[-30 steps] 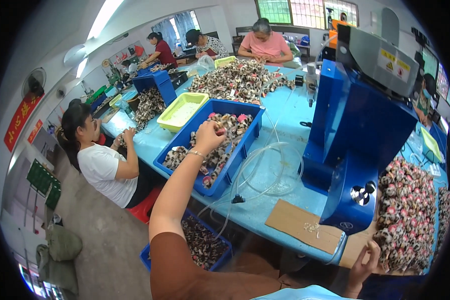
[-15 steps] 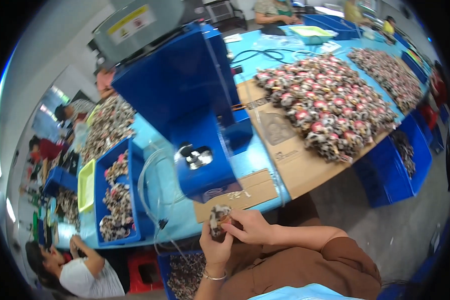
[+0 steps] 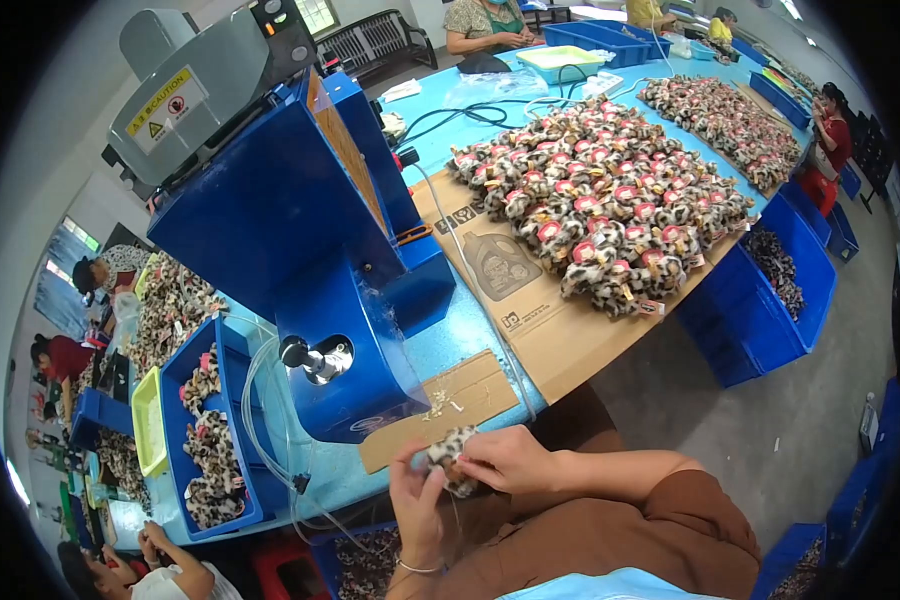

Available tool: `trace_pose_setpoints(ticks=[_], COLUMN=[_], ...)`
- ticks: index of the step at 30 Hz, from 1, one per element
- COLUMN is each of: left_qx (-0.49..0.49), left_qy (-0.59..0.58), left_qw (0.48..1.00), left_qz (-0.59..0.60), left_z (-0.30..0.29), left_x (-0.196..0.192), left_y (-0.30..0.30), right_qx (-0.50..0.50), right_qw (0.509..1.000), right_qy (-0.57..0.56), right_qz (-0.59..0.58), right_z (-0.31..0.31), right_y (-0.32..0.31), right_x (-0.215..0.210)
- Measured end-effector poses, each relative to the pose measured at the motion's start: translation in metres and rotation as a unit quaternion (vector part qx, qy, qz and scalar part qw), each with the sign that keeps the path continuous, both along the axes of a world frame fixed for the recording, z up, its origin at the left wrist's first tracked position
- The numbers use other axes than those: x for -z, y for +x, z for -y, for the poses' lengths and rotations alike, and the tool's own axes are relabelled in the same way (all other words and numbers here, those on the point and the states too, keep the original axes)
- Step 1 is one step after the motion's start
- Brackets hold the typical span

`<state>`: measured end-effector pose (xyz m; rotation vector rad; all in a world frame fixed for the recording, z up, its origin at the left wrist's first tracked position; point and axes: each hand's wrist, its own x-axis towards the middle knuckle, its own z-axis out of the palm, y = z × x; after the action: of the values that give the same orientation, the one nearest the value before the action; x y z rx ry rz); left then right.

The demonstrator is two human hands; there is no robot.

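Between my hands, just off the table's near edge, is a small spotted plush toy [image 3: 457,439] in white, black and brown fur. My left hand [image 3: 417,505] is closed around its left side, the fingers slightly smeared. On the right side, the thumb and fingertips of my right hand [image 3: 515,461] pinch the fur, with something reddish-brown showing at the pinch. Just beyond my hands, a cardboard strip [image 3: 490,385] with small pale bits on it lies at the foot of a blue press machine [image 3: 350,385].
A large pile of similar plush toys [image 3: 610,200] with red round tags covers cardboard [image 3: 500,330] at the right. Blue bins [image 3: 755,335] stand beyond the table's right edge. Left of the machine is a divided blue tray [image 3: 253,440] of plush pieces. Co-workers sit around the tables.
My view has shifted, so the machine and table appear further left and lower. Both hands stay on the plush toy, which sits at a slightly different angle, and the left fingers have loosened outward a little.
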<state>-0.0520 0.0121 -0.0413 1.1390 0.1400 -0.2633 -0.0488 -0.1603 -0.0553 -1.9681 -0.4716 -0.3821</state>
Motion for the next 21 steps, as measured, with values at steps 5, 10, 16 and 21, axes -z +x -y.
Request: trace_pose_setpoints(ticks=[5, 10, 16, 21], left_qx=[0.258, 0.408, 0.409, 0.350], left_qy=[0.325, 0.291, 0.159, 0.096], left_qw=[0.881, 0.858, 0.898, 0.932], left_qz=[0.227, 0.117, -0.002, 0.021], left_z=[-0.007, -0.010, -0.023, -0.020], left_x=[-0.023, -0.005, 0.009, 0.016], left_y=[0.010, 0.010, 0.003, 0.002], right_qx=[-0.225, -0.349, -0.399, -0.412], right_qw=[0.968, 0.914, 0.890, 0.878], right_qy=[-0.102, -0.149, -0.167, -0.163], right_qz=[-0.036, -0.146, -0.143, -0.182], right_z=[0.005, 0.020, 0.028, 0.035], right_y=[0.004, 0.014, 0.030, 0.052], right_x=[-0.014, -0.022, -0.020, -0.041])
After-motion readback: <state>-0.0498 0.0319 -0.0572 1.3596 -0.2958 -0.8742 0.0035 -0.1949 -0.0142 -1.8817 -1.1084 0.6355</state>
